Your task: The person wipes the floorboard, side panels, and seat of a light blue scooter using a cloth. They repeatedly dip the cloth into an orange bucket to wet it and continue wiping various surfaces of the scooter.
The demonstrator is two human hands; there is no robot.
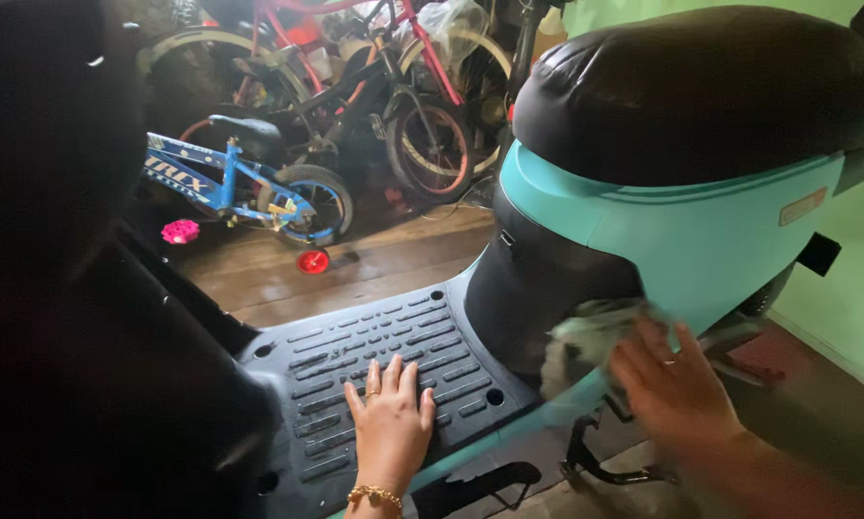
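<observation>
Left hand: the left hand [391,423] is lying flat on the footboard [394,370], fingers spread and straight, gripping nothing; it seems to be bracing the person's weight.
Right hand: the right hand [675,389] is pressing a pale cloth [586,336] against the scooter [682,231], fingers loosely curled over the cloth and holding it; both are blurred, which reads as a wiping stroke.
Cloth: it is bunched at the seam where the black inner panel [528,288] is meeting the teal side panel, just above the footboard edge.
Done, as I judge it: the teal side is looking smooth and free of marks; whether that comes from wiping I cannot tell.
Left, as I judge it: the footboard grooves are showing a grey, dusty cast, and the lower edge by the stand [595,461] is looking untouched. The seat [701,86] is too dark to judge.
Around: a blue child's bike [249,192] and a red bike [394,86] are standing well apart on the wooden floor [374,259].
</observation>
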